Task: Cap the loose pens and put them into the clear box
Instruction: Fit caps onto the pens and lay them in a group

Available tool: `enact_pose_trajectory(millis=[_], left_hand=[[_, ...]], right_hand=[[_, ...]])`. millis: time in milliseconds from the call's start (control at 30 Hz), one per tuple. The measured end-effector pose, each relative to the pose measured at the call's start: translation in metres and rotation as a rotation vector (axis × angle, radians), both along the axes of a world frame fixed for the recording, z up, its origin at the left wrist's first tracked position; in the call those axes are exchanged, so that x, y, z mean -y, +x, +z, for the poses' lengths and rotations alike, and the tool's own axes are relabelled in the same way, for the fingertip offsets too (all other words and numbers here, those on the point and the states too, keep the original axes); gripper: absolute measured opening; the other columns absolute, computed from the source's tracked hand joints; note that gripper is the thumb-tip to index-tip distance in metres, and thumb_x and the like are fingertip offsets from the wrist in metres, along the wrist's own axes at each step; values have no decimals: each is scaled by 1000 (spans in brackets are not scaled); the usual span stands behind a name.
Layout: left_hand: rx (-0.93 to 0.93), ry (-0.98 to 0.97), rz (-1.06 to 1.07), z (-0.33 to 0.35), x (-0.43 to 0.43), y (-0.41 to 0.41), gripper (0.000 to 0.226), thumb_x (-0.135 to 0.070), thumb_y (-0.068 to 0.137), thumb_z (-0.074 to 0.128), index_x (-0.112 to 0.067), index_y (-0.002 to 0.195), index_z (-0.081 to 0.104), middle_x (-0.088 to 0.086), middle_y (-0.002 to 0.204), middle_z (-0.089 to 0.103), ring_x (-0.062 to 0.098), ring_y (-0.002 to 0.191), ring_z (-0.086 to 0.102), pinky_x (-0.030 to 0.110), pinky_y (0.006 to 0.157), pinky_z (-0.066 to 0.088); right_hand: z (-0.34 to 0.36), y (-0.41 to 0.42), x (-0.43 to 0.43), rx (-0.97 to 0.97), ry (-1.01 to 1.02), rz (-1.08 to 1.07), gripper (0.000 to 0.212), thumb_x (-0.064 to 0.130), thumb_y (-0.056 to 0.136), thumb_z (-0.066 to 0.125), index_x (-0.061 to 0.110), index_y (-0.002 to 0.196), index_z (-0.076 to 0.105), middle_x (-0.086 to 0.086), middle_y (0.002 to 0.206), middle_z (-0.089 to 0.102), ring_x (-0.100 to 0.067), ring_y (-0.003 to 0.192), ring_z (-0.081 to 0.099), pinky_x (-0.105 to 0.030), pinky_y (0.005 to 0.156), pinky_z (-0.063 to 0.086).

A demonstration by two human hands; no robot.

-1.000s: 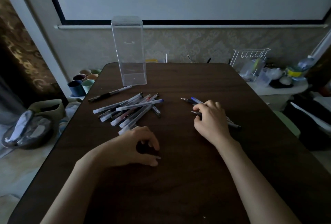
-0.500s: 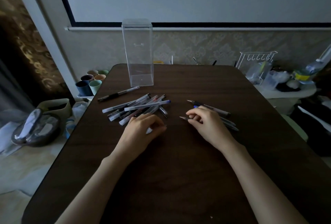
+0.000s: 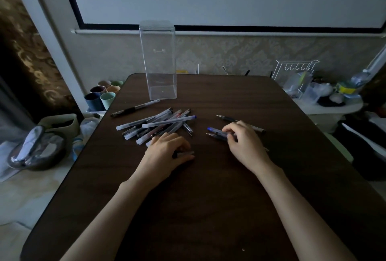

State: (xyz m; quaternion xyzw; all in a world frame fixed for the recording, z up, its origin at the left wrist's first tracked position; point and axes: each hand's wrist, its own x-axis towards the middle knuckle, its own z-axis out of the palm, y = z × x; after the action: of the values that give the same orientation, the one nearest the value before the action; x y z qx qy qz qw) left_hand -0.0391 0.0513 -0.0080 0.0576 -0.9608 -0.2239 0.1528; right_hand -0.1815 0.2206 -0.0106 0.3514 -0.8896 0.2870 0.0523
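Left hand (image 3: 167,150) pinched what we took for a cap (image 3: 186,152); right hand (image 3: 243,141) gripped uncapped pens (image 3: 217,132). Capping step, we judged; next: align cap with tip.

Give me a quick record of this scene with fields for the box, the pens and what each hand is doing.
clear box: upright at the table's far side, looks empty
pen pile: loose on the table, in front of the box
single pen: apart, left of the pile
left hand: at the pile's near edge, curled on a small item
right hand: on uncapped pens, tips pointing left
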Motion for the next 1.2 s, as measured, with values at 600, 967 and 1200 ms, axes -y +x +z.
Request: enact_pose_trajectory(millis=[600, 967, 1200], left_hand=[[154, 15, 122, 9, 20, 11, 30, -53, 76, 59, -35, 100, 56, -12, 107, 49, 9, 105, 41, 29, 88, 29], [33, 74, 141, 4, 19, 9, 24, -39, 83, 58, -33, 106, 53, -13, 104, 57, 13, 105, 49, 38, 94, 38], [57, -43, 183, 3, 15, 8, 32, -45, 79, 61, -34, 109, 56, -7, 117, 49, 13, 110, 38, 29, 89, 26]], right_hand=[[4, 11, 3, -44, 141, 251, 16, 27, 87, 59, 28, 101, 52, 5, 112, 46, -12, 105, 43, -27, 86, 37], [1, 13, 4, -161, 45, 290, 13, 18, 87, 60, 20, 100, 61, 3, 107, 54, -13, 102, 46, -26, 87, 36], [7, 26, 11, -91, 3, 395, 24, 29, 93, 42, 24, 114, 54, 1, 101, 59, -10, 90, 57, -32, 76, 51]])
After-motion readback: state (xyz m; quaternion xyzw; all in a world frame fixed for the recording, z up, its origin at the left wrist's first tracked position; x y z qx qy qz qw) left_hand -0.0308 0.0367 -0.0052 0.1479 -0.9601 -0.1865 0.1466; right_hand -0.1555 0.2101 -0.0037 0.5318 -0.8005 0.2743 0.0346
